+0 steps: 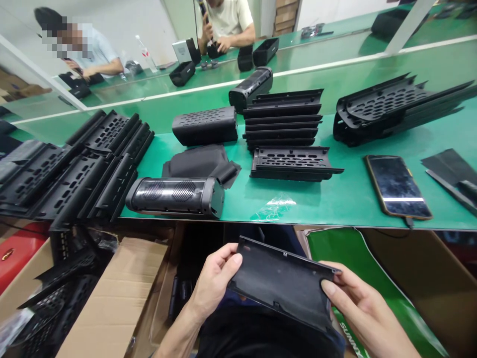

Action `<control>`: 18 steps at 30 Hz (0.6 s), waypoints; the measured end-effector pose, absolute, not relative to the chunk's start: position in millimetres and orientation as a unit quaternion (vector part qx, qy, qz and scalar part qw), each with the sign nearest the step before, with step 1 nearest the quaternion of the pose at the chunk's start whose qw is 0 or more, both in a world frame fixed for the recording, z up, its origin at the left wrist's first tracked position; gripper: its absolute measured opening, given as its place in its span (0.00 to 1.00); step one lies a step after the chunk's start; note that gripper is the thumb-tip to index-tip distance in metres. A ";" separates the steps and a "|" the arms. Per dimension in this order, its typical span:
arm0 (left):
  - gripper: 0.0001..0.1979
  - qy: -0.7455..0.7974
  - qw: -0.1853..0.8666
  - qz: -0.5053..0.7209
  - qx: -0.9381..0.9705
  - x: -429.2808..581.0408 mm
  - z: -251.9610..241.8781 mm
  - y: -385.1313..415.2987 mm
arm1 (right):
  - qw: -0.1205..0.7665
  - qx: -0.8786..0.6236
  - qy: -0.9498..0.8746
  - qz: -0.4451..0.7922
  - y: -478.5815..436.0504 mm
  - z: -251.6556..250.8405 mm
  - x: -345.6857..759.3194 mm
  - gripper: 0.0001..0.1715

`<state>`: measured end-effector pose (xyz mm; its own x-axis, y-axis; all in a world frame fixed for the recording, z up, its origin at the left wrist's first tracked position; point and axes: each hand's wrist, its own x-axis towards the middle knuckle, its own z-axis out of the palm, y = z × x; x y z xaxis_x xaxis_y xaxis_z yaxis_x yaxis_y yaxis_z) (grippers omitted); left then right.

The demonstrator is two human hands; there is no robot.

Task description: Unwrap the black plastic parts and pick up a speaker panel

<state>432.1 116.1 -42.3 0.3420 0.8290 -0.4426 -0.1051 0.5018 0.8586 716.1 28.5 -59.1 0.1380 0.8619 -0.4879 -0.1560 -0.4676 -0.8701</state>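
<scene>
Between my two hands, below the bench edge, I hold a black plastic housing panel (281, 278), its smooth inner side facing up and small clips along its rims. My left hand (218, 271) pinches its left end, thumb on top. At the right end, my right hand (354, 293) grips it with the thumb over the edge. Nearest on the bench are a speaker body (175, 195) with two round perforated grilles, a pile of black sheets (199, 164) behind it, and a slotted housing panel (292, 161).
Stacked slotted panels (70, 184) crowd the left; more panels stand in a row (283, 119) and at right (391, 107). A phone (398, 186) lies on the green bench (238, 204). Below are an open cardboard box (115, 298) and a green bag (346, 248). Two people work opposite.
</scene>
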 end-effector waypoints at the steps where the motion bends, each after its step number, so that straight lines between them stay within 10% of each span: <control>1: 0.17 0.470 0.729 0.321 0.380 431.9 -42.4 116.3 | 0.431 -0.621 -0.285 0.590 29.0 -59.1 715.8 0.27; 13: 0.17 0.451 0.735 0.340 0.374 439.0 -45.8 116.9 | 0.442 -0.602 -0.255 0.614 37.0 -57.7 711.4 0.30; 18: 0.17 0.456 0.713 0.364 0.388 438.7 -48.6 115.8 | 0.477 -0.698 -0.342 0.411 30.5 -63.0 716.0 0.25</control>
<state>438.7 115.8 -48.6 0.3189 0.8734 -0.3680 -0.1652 0.4335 0.8859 716.0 30.5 -63.0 0.4286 0.8690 -0.2473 0.0847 -0.3112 -0.9466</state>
